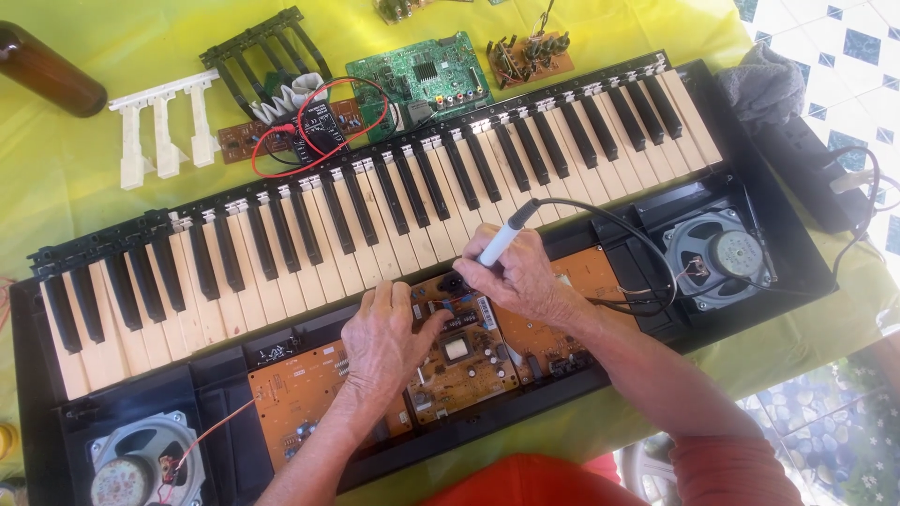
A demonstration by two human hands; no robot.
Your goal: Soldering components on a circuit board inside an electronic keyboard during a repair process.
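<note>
An opened electronic keyboard (375,220) lies across a yellow-green cloth, its keys bare and its brown circuit boards (464,361) exposed along the near side. My right hand (520,276) grips a white-handled soldering iron (503,237) like a pen, with its tip pointing down at the middle board. A black cord runs from the iron off to the right. My left hand (384,342) rests flat on the boards just left of the tip, fingers pressing on the middle board's edge.
Round speakers sit at the keyboard's right end (722,255) and left end (141,464). Behind the keys lie a green circuit board (422,75), a small brown board with red wires (305,122), loose white (159,126) and black key strips (267,52), and a brown bottle (47,70). A black power strip (811,169) is at right.
</note>
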